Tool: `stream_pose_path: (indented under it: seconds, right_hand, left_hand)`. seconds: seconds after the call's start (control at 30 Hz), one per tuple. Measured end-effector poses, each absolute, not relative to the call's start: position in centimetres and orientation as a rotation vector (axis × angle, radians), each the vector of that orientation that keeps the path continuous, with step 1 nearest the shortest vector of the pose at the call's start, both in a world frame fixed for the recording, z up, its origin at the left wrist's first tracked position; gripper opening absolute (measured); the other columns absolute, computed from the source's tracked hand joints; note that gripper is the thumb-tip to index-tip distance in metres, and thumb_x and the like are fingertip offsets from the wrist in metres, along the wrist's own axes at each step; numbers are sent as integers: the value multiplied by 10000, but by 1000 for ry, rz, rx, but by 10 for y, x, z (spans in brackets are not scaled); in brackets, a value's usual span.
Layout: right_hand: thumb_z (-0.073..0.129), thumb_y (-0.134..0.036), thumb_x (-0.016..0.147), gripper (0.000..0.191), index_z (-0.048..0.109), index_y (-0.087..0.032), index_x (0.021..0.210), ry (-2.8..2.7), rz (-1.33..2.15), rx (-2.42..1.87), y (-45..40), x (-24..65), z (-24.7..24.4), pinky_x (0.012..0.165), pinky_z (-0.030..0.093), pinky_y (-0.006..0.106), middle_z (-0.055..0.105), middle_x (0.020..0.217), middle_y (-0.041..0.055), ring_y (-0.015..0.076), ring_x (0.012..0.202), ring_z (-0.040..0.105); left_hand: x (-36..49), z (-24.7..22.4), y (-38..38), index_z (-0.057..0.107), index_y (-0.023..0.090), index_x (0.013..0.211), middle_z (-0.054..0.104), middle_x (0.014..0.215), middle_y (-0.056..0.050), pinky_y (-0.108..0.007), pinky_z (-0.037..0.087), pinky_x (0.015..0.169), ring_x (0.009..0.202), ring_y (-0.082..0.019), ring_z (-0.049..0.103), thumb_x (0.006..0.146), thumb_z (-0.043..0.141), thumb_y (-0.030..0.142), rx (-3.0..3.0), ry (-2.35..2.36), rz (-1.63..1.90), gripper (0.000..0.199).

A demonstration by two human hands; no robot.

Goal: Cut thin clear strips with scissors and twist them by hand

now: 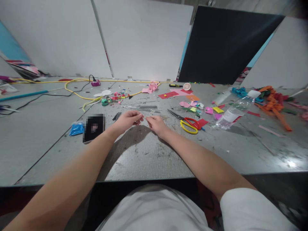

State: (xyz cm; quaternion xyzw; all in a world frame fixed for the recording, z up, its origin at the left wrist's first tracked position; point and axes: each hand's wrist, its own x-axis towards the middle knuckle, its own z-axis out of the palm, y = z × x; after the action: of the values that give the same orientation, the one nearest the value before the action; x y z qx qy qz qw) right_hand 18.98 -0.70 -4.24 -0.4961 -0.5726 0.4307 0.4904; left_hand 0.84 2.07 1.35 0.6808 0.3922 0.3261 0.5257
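My left hand (130, 121) is closed in a pinch above the grey table, thumb against the fingers. A tiny pale bit may show at its fingertips, too small to name. Close beside it, my right hand (157, 125) is pinched too, and whatever its fingers hold is hidden. The fingertips of both hands almost meet. Just beyond them lies a bundle of thin metal wires (141, 107). Scissors (186, 122) with one red and one yellow handle lie to the right of my right hand. To the left of my left wrist is a dark flat device (94, 127), its screen blurred out.
A blue packet (76, 128) touches the device. A clear water bottle (237, 110) stands at the right, near orange and green crumpled strips (271, 102). Colourful scraps (117, 96) and a yellow cable (72, 91) lie farther back. Upright white panels (144, 38) and a black board (226, 45) border the table.
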Motion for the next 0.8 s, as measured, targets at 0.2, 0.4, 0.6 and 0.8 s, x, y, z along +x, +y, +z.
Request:
stream_pose_path:
  seconds: [0.2, 0.4, 0.6, 0.8]
  right_hand:
    - [578, -271, 852, 309, 458, -222, 572, -1223, 1283, -1133, -7, 187, -38, 447, 275, 232, 359, 495, -64, 95, 459, 343]
    - [577, -194, 890, 305, 484, -204, 600, -1090, 1561, -1074, -12, 187, -22, 387, 205, 210, 391, 512, -60, 69, 422, 266]
    - [618, -212, 876, 323, 435, -212, 610, -1024, 1696, -1014, -14, 189, -20, 378, 180, 185, 335, 479, -88, 56, 404, 255]
    - [651, -220, 856, 387, 380, -224, 580, -1081, 1692, -972, -13, 190, -25, 381, 183, 194, 284, 486, -102, 48, 391, 239]
  left_hand:
    - [8, 15, 19, 714, 177, 794, 696, 807, -50, -305, 508, 696, 733, -157, 607, 739, 799, 660, 1637, 913, 753, 494]
    - [8, 15, 18, 738, 168, 850, 692, 781, -50, -303, 501, 698, 735, -163, 620, 773, 777, 646, 1623, 891, 718, 486]
    - [7, 14, 19, 736, 165, 825, 692, 761, -53, -314, 504, 691, 725, -173, 628, 744, 785, 689, 1630, 874, 722, 532]
    - [5, 15, 22, 725, 170, 810, 679, 716, -41, -319, 497, 678, 683, -168, 615, 742, 766, 728, 1701, 884, 673, 563]
